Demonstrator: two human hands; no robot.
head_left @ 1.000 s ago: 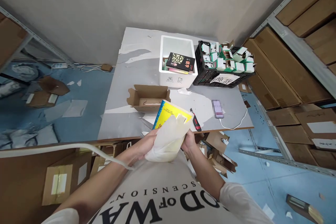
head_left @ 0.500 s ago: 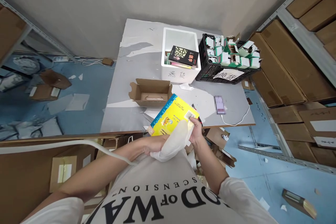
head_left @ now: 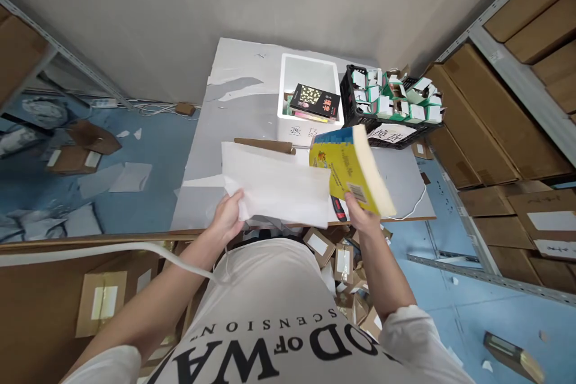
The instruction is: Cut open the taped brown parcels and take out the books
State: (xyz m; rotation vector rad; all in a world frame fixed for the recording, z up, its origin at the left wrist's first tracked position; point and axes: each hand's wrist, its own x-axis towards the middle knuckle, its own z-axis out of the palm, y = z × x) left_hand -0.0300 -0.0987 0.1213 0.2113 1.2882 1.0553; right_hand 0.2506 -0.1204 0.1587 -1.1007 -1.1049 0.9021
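Observation:
My left hand is closed on the near left corner of a white foam wrapping sheet, which spreads flat over the near part of the table. In my right hand is a thick yellow and blue book, gripped at its lower edge and tilted, with its pale page edges to the right. The book is apart from my left hand and close to the sheet's right end. Behind the sheet, the brown cardboard box is mostly hidden. A red and black object lies beside the sheet, under the book.
A white foam box holding several books stands at the back of the table. Right of it is a black crate of small green and white boxes. Cartons fill the right shelf; parcels lie below the table.
The book has come off the foam sheet and moved right and up in my right hand. My left hand has moved left, and the crumpled sheet is now spread out, covering the cardboard box.

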